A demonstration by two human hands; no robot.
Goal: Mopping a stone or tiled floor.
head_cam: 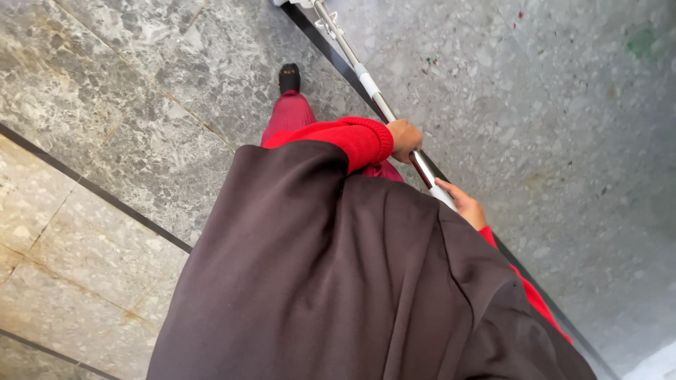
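My left hand (404, 138) and right hand (466, 205) both close around the metal pole (384, 105), which runs from frame centre toward the top edge. Open stone floor (563, 127) spreads right; a dark strip (98, 193) crosses the left.

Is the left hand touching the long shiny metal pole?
Touching. The head view shows the left hand wrapped around the long shiny metal pole, fingers curled over it.
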